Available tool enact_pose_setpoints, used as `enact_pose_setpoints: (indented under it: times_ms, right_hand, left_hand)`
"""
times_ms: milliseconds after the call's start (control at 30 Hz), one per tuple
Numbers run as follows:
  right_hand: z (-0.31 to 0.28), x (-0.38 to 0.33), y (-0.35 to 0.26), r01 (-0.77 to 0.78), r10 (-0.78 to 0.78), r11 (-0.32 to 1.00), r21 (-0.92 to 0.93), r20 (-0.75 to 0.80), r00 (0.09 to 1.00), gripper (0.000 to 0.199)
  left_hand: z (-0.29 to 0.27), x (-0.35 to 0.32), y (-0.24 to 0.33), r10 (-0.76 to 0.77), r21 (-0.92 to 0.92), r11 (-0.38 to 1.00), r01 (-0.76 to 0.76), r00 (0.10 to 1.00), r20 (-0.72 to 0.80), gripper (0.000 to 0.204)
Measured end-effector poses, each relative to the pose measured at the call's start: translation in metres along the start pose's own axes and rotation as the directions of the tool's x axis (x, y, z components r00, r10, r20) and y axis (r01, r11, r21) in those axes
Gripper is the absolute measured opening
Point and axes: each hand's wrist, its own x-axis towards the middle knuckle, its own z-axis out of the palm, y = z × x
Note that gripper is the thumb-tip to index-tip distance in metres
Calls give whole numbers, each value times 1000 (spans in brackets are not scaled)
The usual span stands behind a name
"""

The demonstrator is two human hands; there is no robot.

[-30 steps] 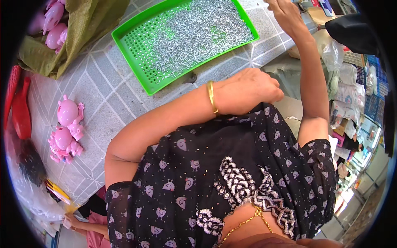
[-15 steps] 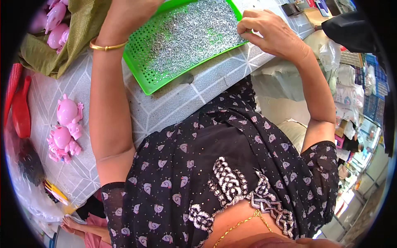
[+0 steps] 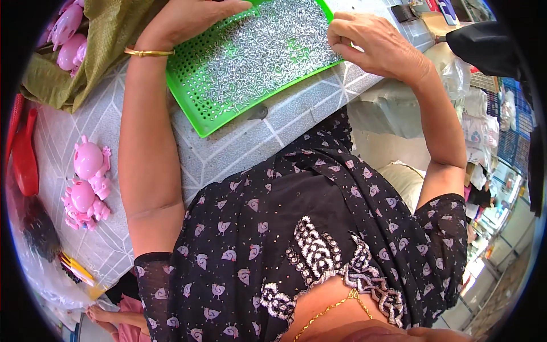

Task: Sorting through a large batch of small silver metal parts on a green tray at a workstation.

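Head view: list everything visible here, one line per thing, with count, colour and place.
perforated tray: one, bright green, on the table at top centre, under both hands
small metal pieces: too many to count, silvery, spread over the tray
table: one, grey with a pale line pattern, upper left
pig toys: two clearly seen, pink, at the table's left edge; more pink toys at top left
cloth: one, olive green, top left beside the tray
red plastic items: shape unclear, far left
bangle: one, gold, on the left wrist
left hand: resting on the tray's far left part
right hand: fingers pinched at the tray's right edge; whether they grip anything is unclear
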Motion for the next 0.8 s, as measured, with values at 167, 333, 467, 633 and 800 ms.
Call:
enact_pose_setpoints:
  times_ms: [167, 333, 467, 633, 800]
  right_hand:
    - [9, -5, 10, -66, 82, 960, 273, -48, 996, 10]
    - [6, -8, 11, -200, 233, 870, 451, -18, 972, 19]
    - [21, -11, 16, -161, 291, 782, 601, -124, 949, 22]
    - [26, -7, 12, -148, 299, 754, 640, -133, 945, 18]
    - [20, -13, 38, -117, 407, 747, 654, -311, 859, 10]
  left_hand:
    - [-2, -3, 6, 9, 83, 997, -8, 1000, -9, 32]
    - [-1, -6, 9, 29, 102, 995, -24, 998, -52, 31]
    - [-4, -3, 5, -4, 89, 996, 6, 1000, -29, 31]
    - [-2, -5, 5, 26, 68, 997, -24, 999, -27, 32]
    - [-1, -3, 9, 15, 52, 999, -14, 999, -32, 35]
